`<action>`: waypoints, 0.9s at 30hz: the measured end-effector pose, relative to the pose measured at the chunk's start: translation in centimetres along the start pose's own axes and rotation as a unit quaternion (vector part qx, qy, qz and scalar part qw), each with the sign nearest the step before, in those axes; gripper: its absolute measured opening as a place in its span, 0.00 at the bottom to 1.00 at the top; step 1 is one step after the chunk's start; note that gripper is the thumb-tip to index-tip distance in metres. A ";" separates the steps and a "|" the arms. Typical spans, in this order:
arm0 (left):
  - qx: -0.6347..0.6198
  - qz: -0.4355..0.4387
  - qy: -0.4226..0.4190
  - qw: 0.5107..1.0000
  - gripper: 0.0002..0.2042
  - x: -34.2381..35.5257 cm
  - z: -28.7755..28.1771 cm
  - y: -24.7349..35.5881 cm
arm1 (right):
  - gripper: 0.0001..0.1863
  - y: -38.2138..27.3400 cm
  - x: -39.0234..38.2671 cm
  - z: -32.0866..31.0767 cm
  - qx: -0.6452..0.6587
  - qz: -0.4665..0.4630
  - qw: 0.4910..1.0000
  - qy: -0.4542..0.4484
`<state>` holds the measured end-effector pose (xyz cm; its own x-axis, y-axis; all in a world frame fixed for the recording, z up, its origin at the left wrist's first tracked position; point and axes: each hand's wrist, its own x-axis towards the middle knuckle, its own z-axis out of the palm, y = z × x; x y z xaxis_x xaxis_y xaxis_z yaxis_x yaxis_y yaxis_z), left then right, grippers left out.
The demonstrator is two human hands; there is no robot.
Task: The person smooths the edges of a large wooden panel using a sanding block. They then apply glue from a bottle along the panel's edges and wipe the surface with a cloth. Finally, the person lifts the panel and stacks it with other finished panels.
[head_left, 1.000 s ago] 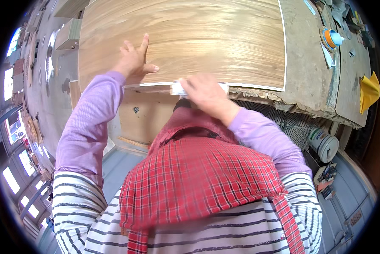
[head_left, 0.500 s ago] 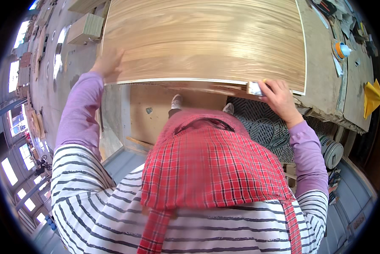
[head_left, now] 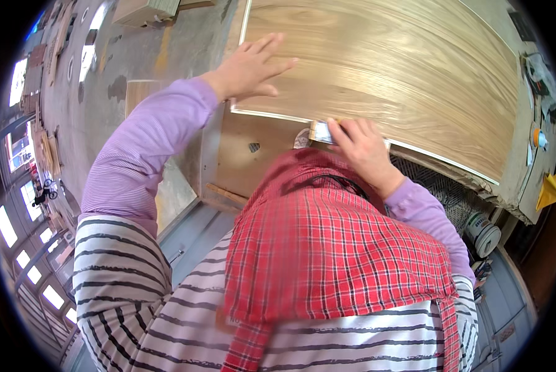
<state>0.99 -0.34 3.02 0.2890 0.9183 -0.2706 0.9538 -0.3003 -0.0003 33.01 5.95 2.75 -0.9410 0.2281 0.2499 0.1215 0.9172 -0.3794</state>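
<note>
My right hand (head_left: 366,149) grips a small block (head_left: 322,132); my spread left hand (head_left: 248,69) is empty. The board (head_left: 383,77) looks stiff, heavy, best held by its edges.

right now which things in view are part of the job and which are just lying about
In the job:
- board, on the bench
- block, in the right hand at the board's near edge
- left hand, open over the board's left end

Seemingly just lying about:
- bucket, below the bench
- yellow sheet
- blue-and-orange item
</note>
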 end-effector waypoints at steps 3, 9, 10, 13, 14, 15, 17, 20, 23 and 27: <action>0.007 0.008 0.009 1.000 0.34 0.1 0.6 -0.1 | 0.28 -3.7 5.5 4.5 0.010 -0.012 1.000 0.000; 0.027 0.027 0.039 0.999 0.26 0.6 1.5 -1.2 | 0.24 -9.4 13.4 9.8 -0.004 -0.009 1.000 0.028; 0.027 0.029 0.030 0.999 0.26 0.8 1.4 -1.3 | 0.25 -9.1 13.0 9.5 -0.001 0.000 1.000 0.014; 0.018 0.025 0.022 0.999 0.25 1.5 1.2 -1.4 | 0.28 -6.4 9.4 6.6 -0.002 0.023 1.000 -0.022; 0.014 0.018 0.020 1.000 0.25 1.3 1.5 -1.2 | 0.30 -5.0 7.3 5.5 0.000 0.021 1.000 -0.012; -0.017 0.000 0.013 1.000 0.25 1.0 1.4 -1.0 | 0.31 -3.6 5.4 4.0 0.001 0.023 1.000 0.000; -0.073 -0.050 0.011 0.996 0.25 0.0 0.9 -0.3 | 0.31 -1.2 1.4 -0.1 -0.014 0.038 0.999 -0.023; -0.078 -0.035 0.061 0.994 0.21 -0.1 1.4 -2.0 | 0.30 3.7 -4.9 -5.0 -0.090 0.062 0.994 -0.022; -0.121 -0.014 0.030 0.992 0.23 1.3 -0.8 -0.2 | 0.31 11.2 -17.4 -6.7 -0.089 0.130 0.987 -0.026; -0.167 -0.075 0.061 0.981 0.32 0.5 -0.9 3.6 | 0.22 15.8 -26.9 -15.0 -0.190 0.154 0.966 -0.086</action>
<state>4.66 -0.73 3.72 0.1315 0.9760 -0.1738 0.9539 -0.0769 0.2900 65.00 19.15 3.40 -0.8768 0.4807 0.0125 0.4796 0.8761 -0.0497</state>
